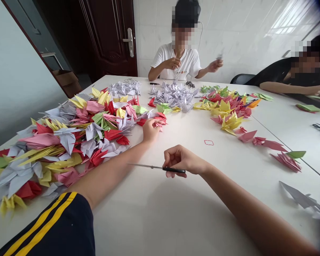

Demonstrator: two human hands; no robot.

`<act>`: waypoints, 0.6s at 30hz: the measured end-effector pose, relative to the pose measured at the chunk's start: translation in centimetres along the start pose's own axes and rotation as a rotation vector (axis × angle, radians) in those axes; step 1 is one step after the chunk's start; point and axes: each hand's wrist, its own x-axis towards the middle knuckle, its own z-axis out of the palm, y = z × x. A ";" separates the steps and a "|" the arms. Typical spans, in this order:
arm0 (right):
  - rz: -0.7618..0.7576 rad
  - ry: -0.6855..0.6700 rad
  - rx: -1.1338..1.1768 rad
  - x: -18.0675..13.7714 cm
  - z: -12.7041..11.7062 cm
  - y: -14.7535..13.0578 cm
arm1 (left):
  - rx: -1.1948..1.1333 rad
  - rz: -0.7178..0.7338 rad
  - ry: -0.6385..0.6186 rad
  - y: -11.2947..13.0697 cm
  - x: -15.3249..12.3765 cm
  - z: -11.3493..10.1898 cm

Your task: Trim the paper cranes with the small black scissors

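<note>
1. The white tabletop (138, 217) dominates, and the big heap of paper cranes (77, 142) in red, yellow, pink and grey sprawls left, running out of frame!
2. Across the way, a seated person (178, 60) in a white T-shirt pinches something too blurred to read; a second person (290, 76) is cut off at right.
3. Left hand (150, 129) at the heap's edge, fingers curled onto a pink crane (158, 124); can't tell if that grip has hold.
4. Right hand (182, 161) grips closed around the black-handled scissors (173, 170), fingers hiding the handle; blades point left.
5. A thin red loop (208, 142) on the tabletop, too small to identify.
</note>
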 end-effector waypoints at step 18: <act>-0.354 0.455 0.049 -0.5 -4.2 0.8 | -0.145 -0.033 0.005 -0.1 0.1 -0.1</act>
